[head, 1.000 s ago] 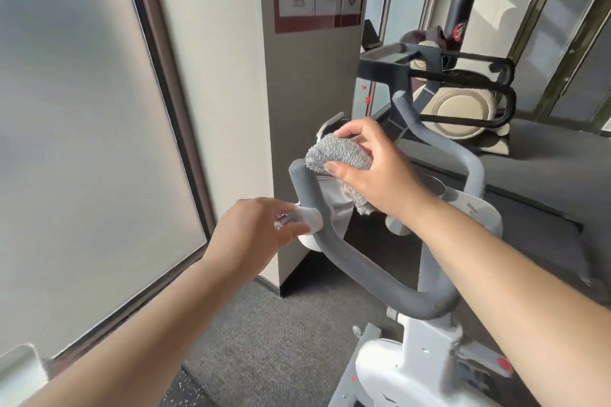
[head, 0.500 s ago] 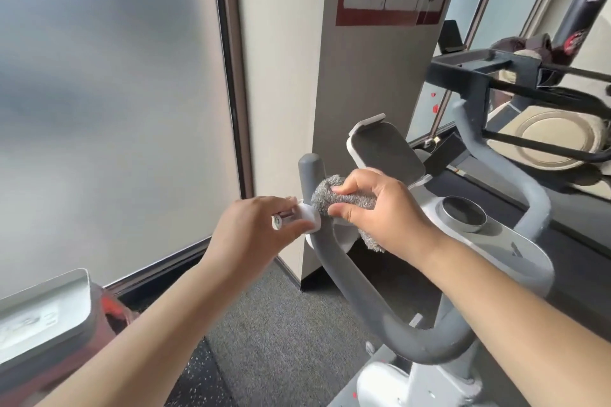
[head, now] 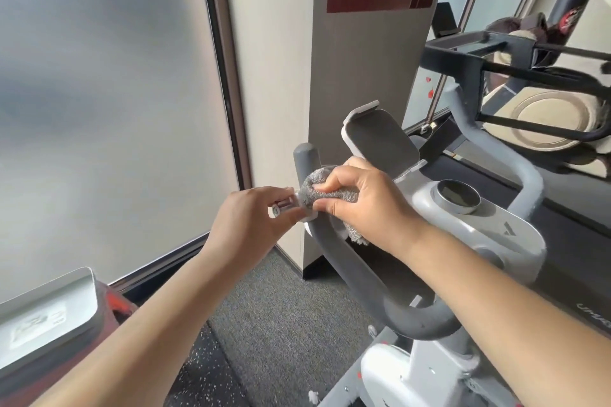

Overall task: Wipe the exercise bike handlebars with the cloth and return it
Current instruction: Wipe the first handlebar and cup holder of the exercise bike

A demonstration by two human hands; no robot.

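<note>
Your right hand (head: 360, 205) grips the grey cloth (head: 317, 190) against the left handlebar (head: 334, 251); your left hand (head: 246, 228) pinches a small white knob (head: 284, 208) beside it.

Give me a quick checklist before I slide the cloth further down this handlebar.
1. Cloth gripped by the right hand: ok.
2. Cloth touching the left handlebar: ok, bunched against its upper part.
3. Left hand steadying the white clip-on piece: ok, pinching it.
4. Path down the bar free: ok, bare grey foam down to the bend.
5. Right handlebar wiped: cannot tell.
6. Place to return the cloth: cannot tell, none evident in view.
</note>
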